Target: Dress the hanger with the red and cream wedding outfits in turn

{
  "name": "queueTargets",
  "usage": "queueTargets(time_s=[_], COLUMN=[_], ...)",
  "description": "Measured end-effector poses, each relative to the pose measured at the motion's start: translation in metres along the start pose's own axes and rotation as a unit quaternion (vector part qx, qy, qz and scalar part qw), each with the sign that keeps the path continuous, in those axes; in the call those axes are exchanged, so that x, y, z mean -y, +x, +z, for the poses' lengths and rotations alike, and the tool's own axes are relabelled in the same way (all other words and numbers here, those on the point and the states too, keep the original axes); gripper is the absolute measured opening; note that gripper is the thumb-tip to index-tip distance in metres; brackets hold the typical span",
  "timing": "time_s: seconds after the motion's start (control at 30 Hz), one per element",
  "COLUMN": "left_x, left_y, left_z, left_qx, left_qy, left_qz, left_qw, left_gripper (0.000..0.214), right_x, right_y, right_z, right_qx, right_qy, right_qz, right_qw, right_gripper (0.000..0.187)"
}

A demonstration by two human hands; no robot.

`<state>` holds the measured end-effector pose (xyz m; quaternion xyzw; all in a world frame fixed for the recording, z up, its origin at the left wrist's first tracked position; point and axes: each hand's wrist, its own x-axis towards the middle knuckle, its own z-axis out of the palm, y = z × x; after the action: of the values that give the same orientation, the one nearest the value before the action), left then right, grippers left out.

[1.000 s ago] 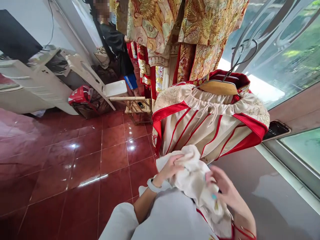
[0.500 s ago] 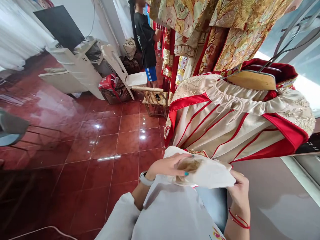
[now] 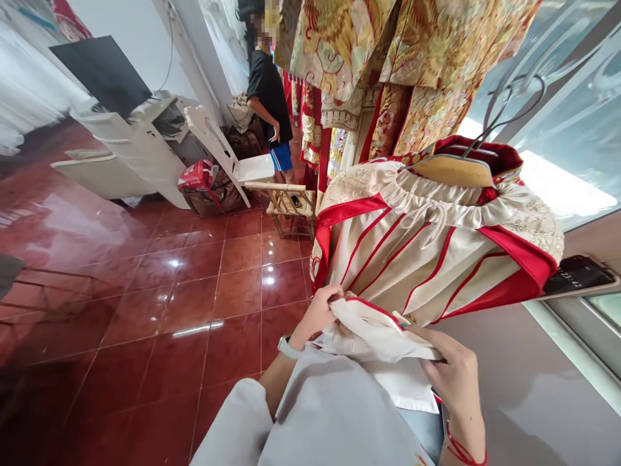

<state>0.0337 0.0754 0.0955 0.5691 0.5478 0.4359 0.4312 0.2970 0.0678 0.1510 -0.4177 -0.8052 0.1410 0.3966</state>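
Observation:
A cream garment with red trim (image 3: 422,259) hangs on a wooden hanger (image 3: 451,169), its gathered neckline tied with a cord. Just below it, white cloth with a narrow red edge (image 3: 369,323) is stretched between my hands in front of my body. My left hand (image 3: 317,314) pinches the cloth's left end, fingers closed. At the other end, my right hand (image 3: 451,366) grips the cloth, its thumb and fingers folded around the edge. Which garment this cloth belongs to I cannot tell.
Gold embroidered garments (image 3: 417,52) hang behind. A phone (image 3: 577,275) lies on the ledge at right. A bamboo stool (image 3: 291,207), a white chair (image 3: 252,168) and a red bag (image 3: 198,175) stand on the tiled floor (image 3: 233,285). A person in black (image 3: 269,90) stands farther back.
My left hand has come off the middle of the cloth to its left edge. The cloth has turned, so its red edge shows. The person behind has lowered an arm.

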Motion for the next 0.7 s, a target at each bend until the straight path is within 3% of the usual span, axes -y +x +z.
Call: queueTargets(time_s=[0.07,0.1,0.17,0.23,0.3,0.43,0.53,0.63,0.7], left_x=[-0.011,-0.015,-0.020,-0.015,-0.003,0.019,0.026,0.022,0.013], left_y=[-0.007,-0.008,-0.007,-0.001,0.007,0.010,0.004,0.004,0.008], left_z=[-0.008,-0.011,-0.014,-0.012,-0.008,-0.007,-0.022,-0.045,-0.061], left_qx=[-0.065,-0.051,0.067,0.204,0.247,0.168,0.100,-0.020,0.004], left_qy=[0.049,0.055,0.024,-0.030,-0.043,-0.018,-0.050,-0.086,-0.093], left_qz=[0.024,0.045,0.066,0.037,-0.015,-0.063,-0.120,-0.201,-0.237], left_qw=[0.996,0.996,0.995,0.978,0.968,0.984,0.987,0.976,0.967], left_gripper=[0.032,0.032,0.026,0.050,0.054,0.024,0.025,0.036,0.043], right_x=[-0.007,-0.008,-0.006,0.000,0.003,0.002,-0.003,-0.006,-0.004], right_y=[-0.005,-0.006,-0.005,-0.001,0.004,0.008,0.008,0.013,0.020], right_z=[-0.002,0.000,0.007,0.017,0.026,0.039,0.053,0.072,0.083], right_qx=[-0.098,-0.140,-0.193,-0.204,-0.200,-0.234,-0.231,-0.166,-0.138], right_qy=[-0.044,-0.052,-0.044,-0.014,0.017,0.044,0.060,0.103,0.138], right_qz=[0.057,0.082,0.114,0.129,0.142,0.171,0.188,0.199,0.214], right_qw=[0.993,0.985,0.974,0.970,0.969,0.956,0.953,0.960,0.957], right_gripper=[0.034,0.030,0.024,0.020,0.018,0.020,0.023,0.026,0.024])
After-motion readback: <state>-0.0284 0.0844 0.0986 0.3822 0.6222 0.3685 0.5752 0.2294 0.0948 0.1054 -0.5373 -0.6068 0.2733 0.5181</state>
